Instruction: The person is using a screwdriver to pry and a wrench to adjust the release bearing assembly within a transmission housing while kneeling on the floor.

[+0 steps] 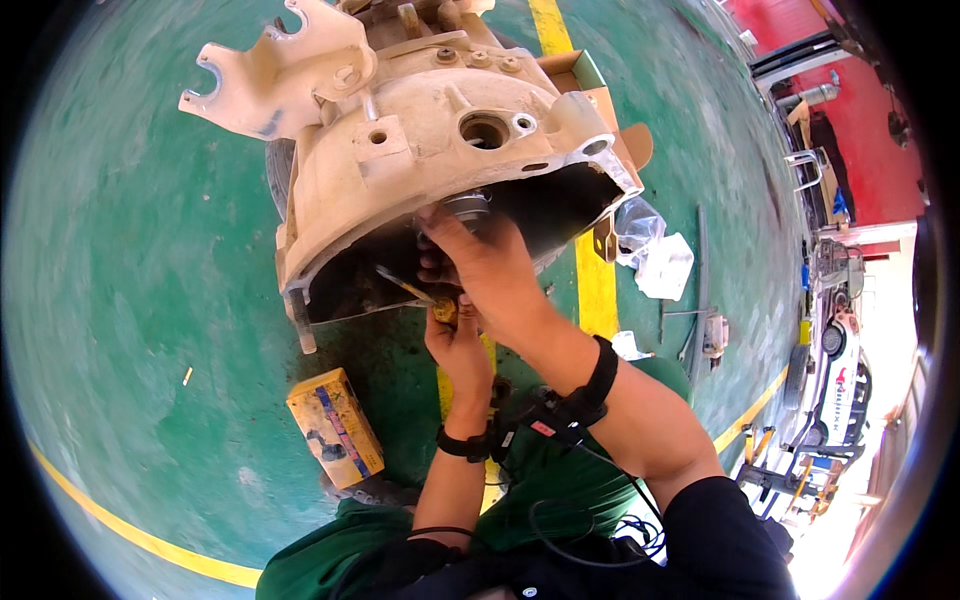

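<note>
A large dusty, cream-coloured gearbox bell housing (440, 130) stands in front of me, its dark hollow facing my hands. My left hand (460, 350) is closed round the yellow handle of a screwdriver (443, 310), whose thin shaft points up and left into the hollow. Just above it, my right hand (495, 265) reaches inside with curled fingers at a round, shiny metal bearing (470, 206). The fingers hide the lower part of that bearing. A fork-shaped bracket (290, 70) is fixed to the housing's upper left.
A yellow cardboard box (336, 428) lies on the green floor at the left. Right of the housing are an open carton (600, 100), clear plastic bags (660, 262) and a long metal bar (700, 280). Farther right are a wheeled stand (800, 465) and a white car (840, 385).
</note>
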The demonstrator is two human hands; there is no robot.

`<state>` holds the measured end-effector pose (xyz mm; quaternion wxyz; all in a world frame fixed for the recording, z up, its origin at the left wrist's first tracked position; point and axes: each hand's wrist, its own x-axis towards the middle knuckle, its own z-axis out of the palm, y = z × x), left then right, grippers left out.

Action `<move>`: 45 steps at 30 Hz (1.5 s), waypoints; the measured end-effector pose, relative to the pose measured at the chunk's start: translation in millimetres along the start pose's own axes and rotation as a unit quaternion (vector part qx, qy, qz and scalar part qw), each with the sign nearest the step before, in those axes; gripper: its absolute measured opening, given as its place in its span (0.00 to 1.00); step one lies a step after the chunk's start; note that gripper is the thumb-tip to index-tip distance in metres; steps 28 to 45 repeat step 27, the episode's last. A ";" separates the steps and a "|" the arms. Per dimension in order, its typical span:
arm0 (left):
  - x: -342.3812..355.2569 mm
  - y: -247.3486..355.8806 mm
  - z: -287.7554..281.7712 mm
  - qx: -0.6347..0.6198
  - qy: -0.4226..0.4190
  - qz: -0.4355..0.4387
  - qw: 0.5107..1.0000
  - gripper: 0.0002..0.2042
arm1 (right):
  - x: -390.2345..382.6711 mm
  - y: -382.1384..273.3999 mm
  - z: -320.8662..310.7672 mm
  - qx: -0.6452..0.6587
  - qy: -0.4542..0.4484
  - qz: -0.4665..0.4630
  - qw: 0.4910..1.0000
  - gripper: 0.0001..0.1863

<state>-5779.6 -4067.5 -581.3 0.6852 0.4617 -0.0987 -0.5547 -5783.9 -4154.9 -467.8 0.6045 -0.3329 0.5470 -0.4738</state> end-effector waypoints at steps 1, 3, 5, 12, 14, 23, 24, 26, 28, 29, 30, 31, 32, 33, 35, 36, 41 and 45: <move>-2.7 -1.4 -0.6 -0.008 -0.002 -0.014 1.000 0.05 | 0.9 -4.6 -5.0 -0.017 -0.041 0.030 0.999 0.19; -6.2 -7.5 0.5 0.003 0.000 -0.030 1.000 0.06 | 1.8 -22.0 -28.0 -0.060 -0.120 0.092 0.987 0.20; -8.2 -15.8 3.2 0.046 0.006 -0.031 0.998 0.08 | -5.5 -47.0 -52.3 -0.434 -0.252 -0.007 0.865 0.20; -13.9 11.2 0.9 0.169 -0.018 0.135 0.976 0.19 | -47.1 -128.0 -137.7 -0.475 0.012 -0.087 0.875 0.18; -5.6 40.9 16.7 0.098 -0.064 0.117 0.986 0.24 | -22.7 -109.5 -162.4 -0.344 0.035 -0.071 0.935 0.20; 40.5 84.3 87.1 0.057 -0.015 0.048 0.997 0.24 | 17.6 -24.8 -170.0 -0.300 0.017 -0.154 0.941 0.31; 40.8 82.9 88.9 0.062 -0.014 0.050 0.997 0.24 | 18.0 -19.4 -166.3 -0.276 0.044 -0.196 0.940 0.32; 42.0 82.1 87.4 0.078 -0.013 0.056 0.995 0.24 | 21.8 -14.9 -170.5 -0.293 0.052 -0.239 0.924 0.30; 45.2 81.0 83.2 0.067 -0.027 0.052 0.996 0.23 | 25.0 -10.4 -169.3 -0.306 0.065 -0.268 0.911 0.29; 45.2 81.0 83.2 0.067 -0.027 0.052 0.996 0.23 | 25.0 -10.4 -169.3 -0.306 0.065 -0.268 0.911 0.29; 45.2 81.0 83.2 0.067 -0.027 0.052 0.996 0.23 | 25.0 -10.4 -169.3 -0.306 0.065 -0.268 0.911 0.29; 45.2 81.0 83.2 0.067 -0.027 0.052 0.996 0.23 | 25.0 -10.4 -169.3 -0.306 0.065 -0.268 0.911 0.29; 45.2 81.0 83.2 0.067 -0.027 0.052 0.996 0.23 | 25.0 -10.4 -169.3 -0.306 0.065 -0.268 0.911 0.29; 45.2 81.0 83.2 0.067 -0.027 0.052 0.996 0.23 | 25.0 -10.4 -169.3 -0.306 0.065 -0.268 0.911 0.29; 45.2 81.0 83.2 0.067 -0.027 0.052 0.996 0.23 | 25.0 -10.4 -169.3 -0.306 0.065 -0.268 0.911 0.29; 45.2 81.0 83.2 0.067 -0.027 0.052 0.996 0.23 | 25.0 -10.4 -169.3 -0.306 0.065 -0.268 0.911 0.29; 45.2 81.0 83.2 0.067 -0.027 0.052 0.996 0.23 | 25.0 -10.4 -169.3 -0.306 0.065 -0.268 0.911 0.29; 45.2 81.0 83.2 0.067 -0.027 0.052 0.996 0.23 | 25.0 -10.4 -169.3 -0.306 0.065 -0.268 0.911 0.29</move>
